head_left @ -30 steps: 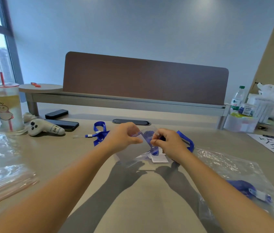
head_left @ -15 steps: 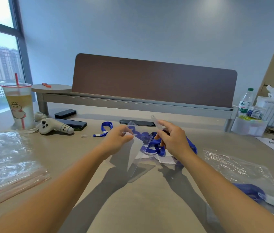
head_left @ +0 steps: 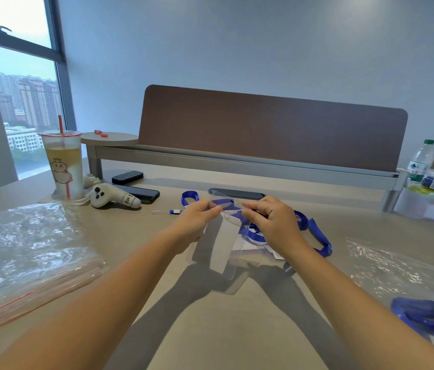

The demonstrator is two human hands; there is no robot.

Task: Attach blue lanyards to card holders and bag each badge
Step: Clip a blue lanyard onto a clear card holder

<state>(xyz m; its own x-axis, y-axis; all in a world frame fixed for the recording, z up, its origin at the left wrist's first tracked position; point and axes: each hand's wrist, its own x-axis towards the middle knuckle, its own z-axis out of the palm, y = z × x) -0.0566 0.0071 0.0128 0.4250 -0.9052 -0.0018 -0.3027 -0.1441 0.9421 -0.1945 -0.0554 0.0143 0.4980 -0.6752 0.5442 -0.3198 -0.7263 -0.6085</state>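
Note:
A clear plastic card holder (head_left: 222, 244) hangs above the table between my hands. My left hand (head_left: 197, 222) pinches its top left edge and my right hand (head_left: 271, 222) pinches its top right edge. Under and behind my right hand lies a blue lanyard (head_left: 314, 233) looped on the table over some white cards. Another blue lanyard (head_left: 189, 200) lies just beyond my left hand. At the right a clear zip bag (head_left: 407, 284) holds a bagged blue lanyard badge (head_left: 423, 316).
A stack of clear zip bags (head_left: 23, 249) covers the table's left. Behind it stand a drink cup (head_left: 63, 166), a plush toy (head_left: 114, 200) and two phones (head_left: 141, 193). A water bottle (head_left: 421, 161) and a box of supplies (head_left: 426, 204) sit far right.
The card holder has been lifted and turned to hang more upright between my hands. My hands have shifted a little closer along its top edge.

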